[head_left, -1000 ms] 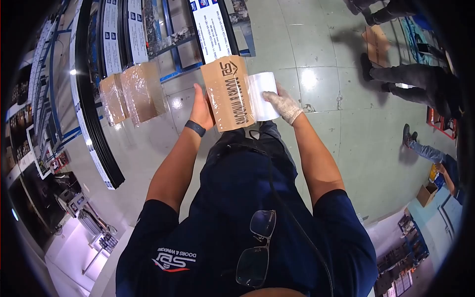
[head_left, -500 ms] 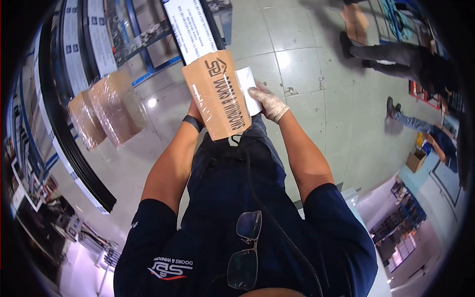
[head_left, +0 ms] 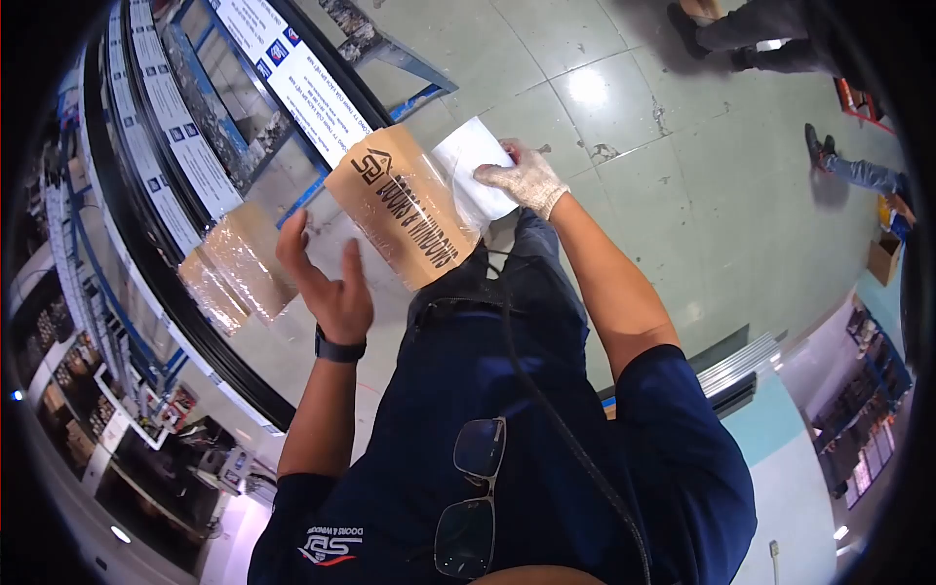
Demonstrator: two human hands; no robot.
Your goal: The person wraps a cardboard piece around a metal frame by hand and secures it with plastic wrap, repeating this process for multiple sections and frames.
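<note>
A printed brown cardboard piece [head_left: 400,210] under clear film covers the end of a long profile [head_left: 292,83] with white and blue labels. My right hand [head_left: 526,180], in a pale glove, grips a white roll [head_left: 475,166] beside the cardboard's right edge. Clear film stretches between the roll and the cardboard. My left hand [head_left: 331,288] is bare, with a dark band at the wrist. It is raised left of the cardboard, fingers apart, touching nothing.
More labelled profiles [head_left: 161,127] lie at the left, some with film-wrapped cardboard ends [head_left: 239,268]. A blue metal stand [head_left: 414,73] is under the profiles. Legs of other people [head_left: 770,39] show at the upper right. A cardboard box [head_left: 883,258] stands at the right.
My left hand has come away from behind the cardboard and moved left, opening. The white roll shows more fully in my right hand. The view has shifted, and the cardboard appears more tilted.
</note>
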